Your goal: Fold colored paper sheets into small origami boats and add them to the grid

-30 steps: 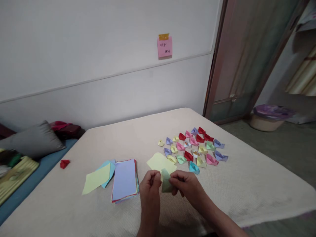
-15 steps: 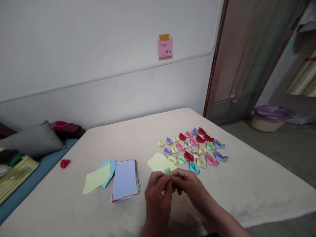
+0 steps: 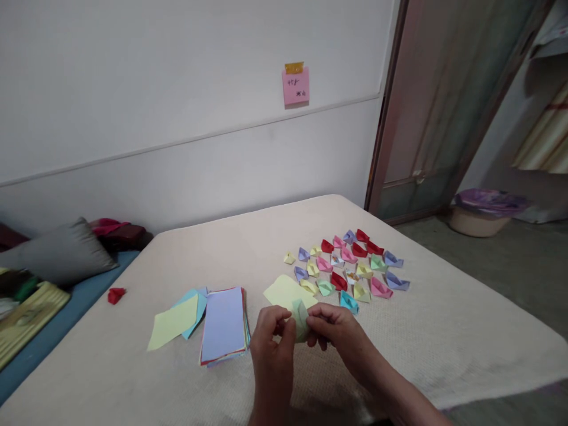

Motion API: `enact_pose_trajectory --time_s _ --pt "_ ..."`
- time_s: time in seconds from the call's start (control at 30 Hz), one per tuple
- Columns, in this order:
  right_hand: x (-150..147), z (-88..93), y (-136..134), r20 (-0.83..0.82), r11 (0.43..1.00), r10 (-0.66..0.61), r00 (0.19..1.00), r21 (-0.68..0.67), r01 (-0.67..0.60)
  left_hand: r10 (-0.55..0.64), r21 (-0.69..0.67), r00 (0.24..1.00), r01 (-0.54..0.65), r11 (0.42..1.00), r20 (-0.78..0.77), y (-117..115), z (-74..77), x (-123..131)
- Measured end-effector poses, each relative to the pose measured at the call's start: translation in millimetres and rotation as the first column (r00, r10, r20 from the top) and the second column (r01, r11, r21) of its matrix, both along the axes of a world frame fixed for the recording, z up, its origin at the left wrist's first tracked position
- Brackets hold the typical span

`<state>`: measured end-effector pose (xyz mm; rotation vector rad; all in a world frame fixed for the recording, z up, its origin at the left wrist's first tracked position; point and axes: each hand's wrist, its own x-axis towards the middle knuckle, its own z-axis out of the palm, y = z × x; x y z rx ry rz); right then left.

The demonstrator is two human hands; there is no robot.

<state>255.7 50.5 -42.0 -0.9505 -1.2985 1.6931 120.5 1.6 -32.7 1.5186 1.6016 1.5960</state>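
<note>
Between my two hands is a small folded piece of light green paper point(image 3: 300, 319), held up over the near side of the bed. My left hand point(image 3: 274, 337) pinches or touches its left edge with thumb and forefinger; the exact contact is hard to see. My right hand point(image 3: 331, 325) grips the right edge between thumb and fingers. A pale yellow sheet point(image 3: 286, 291) lies flat just beyond the hands. To the right of it stand several small folded paper boats point(image 3: 339, 280) in loose rows, in red, pink, yellow, green, purple and blue.
A stack of coloured paper point(image 3: 225, 324), purple on top, lies left of my hands, with loose yellow point(image 3: 174, 322) and blue sheets beside it. A red folded paper piece point(image 3: 116, 295) is far left. A grey pillow point(image 3: 73, 248) and a lined basin point(image 3: 483, 213) stand beyond the bed.
My left hand has shifted slightly left and its fingers have loosened. More of the green paper now shows between the hands, opened wider. The boats and sheets stay put.
</note>
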Motion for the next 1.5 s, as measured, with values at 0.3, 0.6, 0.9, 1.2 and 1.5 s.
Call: enact_pose_trajectory --time_s 0.3,0.6,0.9,1.2,1.5 --pt "-2 -2.4 0 0.11 0.998 -0.05 0.993 0.039 0.046 -0.08 -0.264 0.948 0.165 0.95 0.307 10 -8.1 -7" --pt "4 11.1 0 0.083 0.998 -0.066 0.994 0.003 0.066 -0.093 -0.241 0.758 0.318 0.917 0.646 5 3.0 -8" --pt "2 7.3 -2 -0.094 0.991 0.071 0.993 -0.106 -0.081 -0.09 -0.263 0.783 0.312 0.913 0.615 4 4.3 -8" --pt "3 2.1 1 -0.074 0.996 -0.051 0.996 -0.083 0.044 -0.099 -0.24 0.768 0.316 0.918 0.632 1 22.2 0" --pt "2 1.4 1 -0.028 0.992 -0.12 0.992 -0.044 0.119 -0.24 -0.262 0.776 0.459 0.849 0.583 7 10.4 -1"
